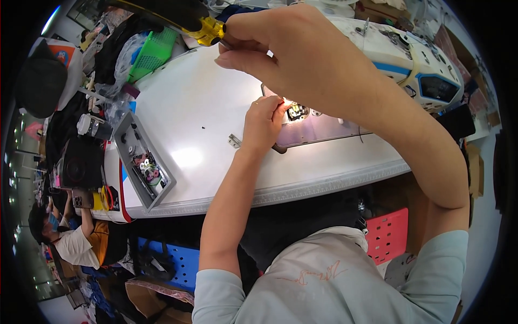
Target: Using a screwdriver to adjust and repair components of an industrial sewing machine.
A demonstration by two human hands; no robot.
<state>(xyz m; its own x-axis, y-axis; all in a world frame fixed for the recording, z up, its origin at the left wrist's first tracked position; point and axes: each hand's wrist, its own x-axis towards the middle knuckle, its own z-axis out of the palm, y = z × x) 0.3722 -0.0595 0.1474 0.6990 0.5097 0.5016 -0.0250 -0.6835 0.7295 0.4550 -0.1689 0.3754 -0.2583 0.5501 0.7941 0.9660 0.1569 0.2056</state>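
My right hand (pixel 294 51) is raised high over the table. Its thumb and fingers are closed round the shaft end of a screwdriver with a black and yellow handle (pixel 209 31), which points up to the left. Lower down, my left hand (pixel 261 120) has its fingers pinched together at the edge of a brightly lit metal mechanism (pixel 297 112). What those fingertips hold, if anything, is hidden. The mechanism sits in a shiny plate (pixel 318 132) of a white and blue sewing machine (pixel 431 70). My right forearm covers part of the machine.
A grey tray (pixel 120 144) of bobbins and small parts lies on the white table (pixel 183 108), left of my arm. Near my left wrist is a small metal piece (pixel 234 141). A green basket (pixel 154 54) stands behind. At far left, a person (pixel 81 245) holds a phone.
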